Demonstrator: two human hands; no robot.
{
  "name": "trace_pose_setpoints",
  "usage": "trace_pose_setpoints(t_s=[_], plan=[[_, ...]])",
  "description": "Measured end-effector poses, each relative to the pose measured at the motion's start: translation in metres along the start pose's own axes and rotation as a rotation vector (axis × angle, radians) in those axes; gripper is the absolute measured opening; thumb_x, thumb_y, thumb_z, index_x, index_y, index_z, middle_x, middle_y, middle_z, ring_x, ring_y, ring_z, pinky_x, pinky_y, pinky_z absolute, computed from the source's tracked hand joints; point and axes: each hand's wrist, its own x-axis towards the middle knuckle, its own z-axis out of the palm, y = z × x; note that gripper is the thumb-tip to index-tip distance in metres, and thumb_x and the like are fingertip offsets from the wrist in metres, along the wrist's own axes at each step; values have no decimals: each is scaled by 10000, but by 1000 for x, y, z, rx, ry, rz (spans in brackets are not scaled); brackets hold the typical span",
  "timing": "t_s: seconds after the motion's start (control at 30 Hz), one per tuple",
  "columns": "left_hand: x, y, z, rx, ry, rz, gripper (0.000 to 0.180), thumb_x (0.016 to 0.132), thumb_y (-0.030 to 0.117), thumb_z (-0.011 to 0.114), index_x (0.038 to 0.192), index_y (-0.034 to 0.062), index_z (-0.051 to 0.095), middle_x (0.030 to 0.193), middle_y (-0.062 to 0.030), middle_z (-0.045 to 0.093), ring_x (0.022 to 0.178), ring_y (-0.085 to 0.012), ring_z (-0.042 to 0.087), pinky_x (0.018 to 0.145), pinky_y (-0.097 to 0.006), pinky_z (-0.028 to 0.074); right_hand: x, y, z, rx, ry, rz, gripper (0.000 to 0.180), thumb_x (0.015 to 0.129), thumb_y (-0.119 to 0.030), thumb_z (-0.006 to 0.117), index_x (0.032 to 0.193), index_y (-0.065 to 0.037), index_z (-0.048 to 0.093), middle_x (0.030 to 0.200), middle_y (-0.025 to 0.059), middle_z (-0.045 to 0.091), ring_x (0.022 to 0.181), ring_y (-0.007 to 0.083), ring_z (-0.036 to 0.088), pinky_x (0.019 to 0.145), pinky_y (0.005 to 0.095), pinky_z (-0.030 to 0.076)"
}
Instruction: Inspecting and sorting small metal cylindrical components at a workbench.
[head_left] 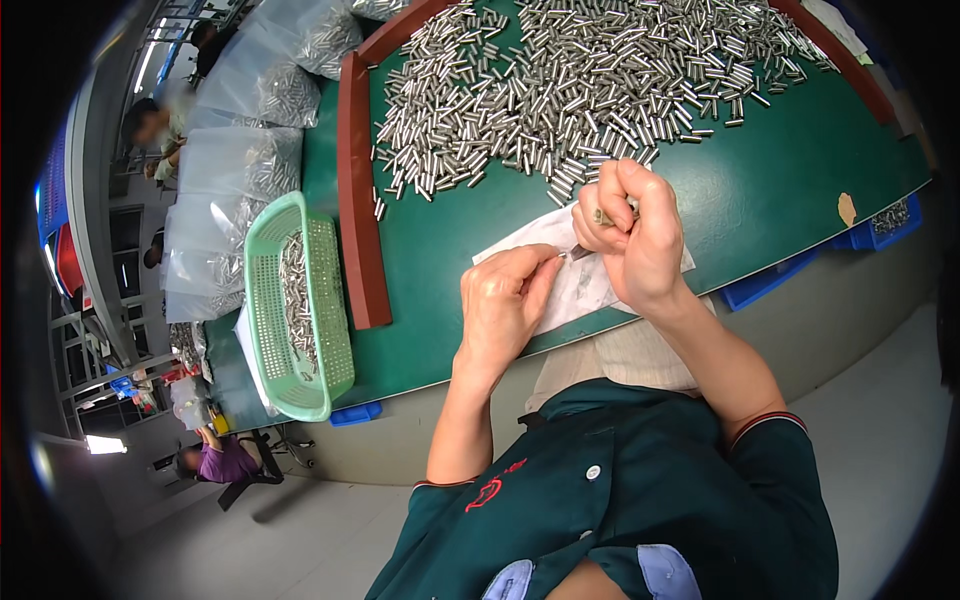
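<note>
My left hand point(502, 302) is closed in a pinch at the table's near edge. Between its thumb and forefinger is a short metal pin point(563, 256), mostly covered by the fingers. My right hand point(642, 232) is wrapped round a small hand tool, whose dark pointed tip point(580, 252) meets the pin; its exact kind is hidden in the fist. A marked white sheet point(582, 290) lies beneath both hands. Just beyond them spreads a large heap of short, shiny metal pins point(590, 85) on the green tabletop point(775, 165).
Reddish-brown strips point(358, 215) border the heap. At left stands a light-green mesh basket point(258, 300) with pins inside; behind it are several clear bags point(230, 160) of pins. Blue bins point(765, 284) sit below the table's right edge. Other people point(225, 460) are at the far left.
</note>
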Motion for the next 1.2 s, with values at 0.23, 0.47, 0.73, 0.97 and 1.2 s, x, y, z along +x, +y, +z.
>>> trace_pose_setpoints(t_s=[0.23, 0.47, 0.73, 0.97, 1.2], plan=[[-2, -15, -21, -1433, -73, -451, 133, 880, 164, 451, 876, 33, 475, 759, -87, 516, 531, -75, 342, 469, -203, 280, -1, 3, 0, 101, 2, -7, 325, 846, -157, 319, 531, -93, 273, 464, -15, 257, 416, 55, 184, 388, 222, 151], [15, -33, -31, -1699, -8, -493, 325, 910, 266, 370, 767, 15, 517, 698, -84, 464, 533, -97, 350, 450, -212, 263, -1, 3, 1, 113, 19, 3, 327, 846, -173, 321, 531, -99, 274, 465, -23, 265, 412, 50, 181, 390, 219, 156], [51, -35, -24, 166, 196, -201, 115, 742, 127, 620, 739, 18, 586, 483, -85, 492, 426, -210, 485, 445, -310, 383, 0, 2, 1, 103, 23, -8, 320, 843, -165, 316, 534, -102, 260, 463, -21, 252, 409, 49, 177, 387, 218, 156], [59, -45, -14, 421, 162, -126, 119, 723, 129, 620, 698, 24, 571, 538, -152, 550, 512, -337, 548, 493, -409, 427, 0, 3, 1, 96, 23, -11, 319, 842, -162, 307, 533, -102, 258, 459, -19, 253, 405, 51, 179, 384, 221, 153], [34, -18, -26, 225, 70, -53, 48, 668, 46, 613, 702, 32, 584, 480, -95, 487, 422, -238, 489, 418, -337, 385, 0, 3, -1, 97, 25, -10, 323, 850, -172, 308, 539, -94, 269, 464, -15, 265, 405, 53, 185, 385, 221, 159]])
